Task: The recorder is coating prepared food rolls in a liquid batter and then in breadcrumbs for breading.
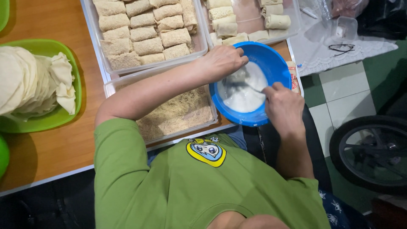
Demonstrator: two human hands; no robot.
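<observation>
At the table's near edge, a round blue plastic bowl (271,63) holds a smooth, glossy white batter (245,95). The left hand (222,61) reaches over the bowl's rim, its fingers curled around a pale, batter-coated roll (237,76) at the liquid's surface. The right hand (283,106) is closed on a thin utensil (248,86) whose tip lies in the batter. Just beside the bowl, a clear rectangular tray (127,82) contains coarse, sandy breadcrumbs (178,112). Beyond it, a second tray holds rows of crumb-coated rectangular rolls (144,34); a third holds smooth, uncoated rolls (227,25). A green tray (63,51) at left bears a stack of thin, limp wrappers (25,80).
</observation>
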